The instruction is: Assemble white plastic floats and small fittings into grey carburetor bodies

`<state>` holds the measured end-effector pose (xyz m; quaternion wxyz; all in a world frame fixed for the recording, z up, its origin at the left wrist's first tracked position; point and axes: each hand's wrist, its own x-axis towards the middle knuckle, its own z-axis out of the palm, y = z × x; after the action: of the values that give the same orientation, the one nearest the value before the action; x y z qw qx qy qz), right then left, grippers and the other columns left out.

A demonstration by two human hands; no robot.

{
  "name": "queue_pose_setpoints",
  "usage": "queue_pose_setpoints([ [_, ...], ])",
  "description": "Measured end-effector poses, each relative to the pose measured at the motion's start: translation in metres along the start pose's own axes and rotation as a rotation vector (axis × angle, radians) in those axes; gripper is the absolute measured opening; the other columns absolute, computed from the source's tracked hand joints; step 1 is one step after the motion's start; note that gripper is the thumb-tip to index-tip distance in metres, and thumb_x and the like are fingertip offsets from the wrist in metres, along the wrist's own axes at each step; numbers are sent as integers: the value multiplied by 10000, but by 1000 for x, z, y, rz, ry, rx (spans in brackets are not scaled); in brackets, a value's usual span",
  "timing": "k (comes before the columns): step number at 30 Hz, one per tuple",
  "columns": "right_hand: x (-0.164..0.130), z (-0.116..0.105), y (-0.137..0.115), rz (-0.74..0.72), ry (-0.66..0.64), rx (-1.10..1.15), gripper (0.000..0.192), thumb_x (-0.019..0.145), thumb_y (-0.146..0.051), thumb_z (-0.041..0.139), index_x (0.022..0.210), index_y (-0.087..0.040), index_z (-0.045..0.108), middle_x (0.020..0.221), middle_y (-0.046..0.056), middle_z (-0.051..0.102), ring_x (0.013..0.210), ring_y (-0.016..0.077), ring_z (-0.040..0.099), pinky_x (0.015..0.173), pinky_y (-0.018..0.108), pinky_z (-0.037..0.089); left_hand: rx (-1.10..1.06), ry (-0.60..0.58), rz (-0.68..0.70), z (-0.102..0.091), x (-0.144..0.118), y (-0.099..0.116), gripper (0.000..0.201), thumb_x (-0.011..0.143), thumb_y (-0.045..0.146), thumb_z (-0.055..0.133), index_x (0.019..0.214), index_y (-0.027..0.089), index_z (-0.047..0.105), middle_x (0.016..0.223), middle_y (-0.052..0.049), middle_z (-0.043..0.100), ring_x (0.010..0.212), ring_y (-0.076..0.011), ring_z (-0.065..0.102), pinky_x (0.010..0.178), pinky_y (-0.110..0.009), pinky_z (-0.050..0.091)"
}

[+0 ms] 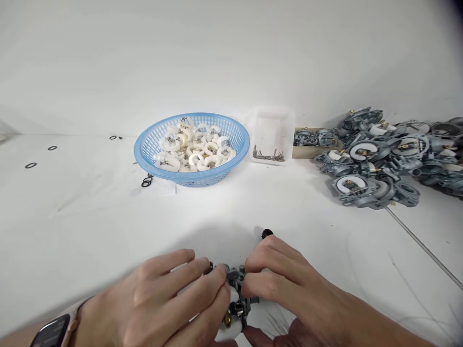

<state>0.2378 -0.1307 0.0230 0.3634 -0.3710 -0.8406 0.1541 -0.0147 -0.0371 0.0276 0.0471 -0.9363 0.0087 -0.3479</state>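
Both hands meet at the near edge of the white table around one small grey metal carburetor body with a brass fitting and a white float underneath. My left hand grips it from the left, fingers curled over its top. My right hand holds it from the right with thumb and fingertips. A smartwatch sits on my left wrist. A small black part lies on the table just beyond my right fingers.
A blue plastic basket of white floats stands mid-table. Right of it are a clear tray with metal pins and a small cardboard box. A heap of grey carburetors fills the right. Black O-rings lie at left. A thin metal rod runs diagonally at right.
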Motion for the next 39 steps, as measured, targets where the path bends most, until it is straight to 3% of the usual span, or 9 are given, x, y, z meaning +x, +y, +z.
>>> queue_pose_setpoints([
  [3, -3, 0, 0, 13, -29, -12, 246, 943, -190, 769, 1114, -197, 592, 1011, 36, 627, 902, 199, 586, 885, 352, 529, 32, -7, 25, 1, -4, 0, 239, 1063, 300, 636, 992, 194, 839, 1154, -52, 838, 968, -201, 751, 883, -317, 677],
  [6, -5, -1, -1, 29, -47, -30, 240, 943, -174, 760, 1113, -192, 591, 1038, 39, 619, 909, 196, 570, 888, 352, 507, 52, 3, 22, 4, -4, 2, 271, 1046, 456, 667, 1072, 240, 828, 1160, -57, 827, 1004, -239, 773, 914, -356, 693],
  [9, -5, 0, -2, 27, -50, -31, 209, 952, -168, 729, 1105, -193, 589, 1033, 34, 608, 902, 192, 555, 886, 348, 493, 53, -6, -83, 10, 0, 8, 444, 1000, 652, 664, 1279, 327, 778, 1209, -67, 829, 1102, -326, 787, 968, -487, 704],
  [12, -4, 2, 1, 10, -33, -42, 202, 949, -153, 715, 1100, -194, 587, 1035, 35, 611, 901, 191, 555, 890, 345, 492, 54, -37, -135, 16, 4, 13, 570, 974, 734, 644, 1371, 334, 737, 1236, -84, 826, 1133, -357, 789, 991, -547, 702],
  [32, -2, 3, -3, 36, -2, -34, 188, 951, -151, 727, 1080, -199, 598, 987, 24, 601, 877, 181, 585, 851, 327, 517, 59, -41, -128, 10, 7, 12, 565, 984, 739, 649, 1336, 308, 747, 1203, -104, 824, 1099, -348, 797, 987, -550, 700],
  [39, -4, 3, -2, 51, 12, -7, 200, 918, -126, 738, 1044, -199, 601, 972, 29, 606, 863, 187, 581, 824, 332, 527, 52, -55, -127, -3, 5, 14, 368, 1023, 590, 710, 1228, 295, 789, 1144, -76, 845, 1039, -313, 811, 942, -500, 707],
])
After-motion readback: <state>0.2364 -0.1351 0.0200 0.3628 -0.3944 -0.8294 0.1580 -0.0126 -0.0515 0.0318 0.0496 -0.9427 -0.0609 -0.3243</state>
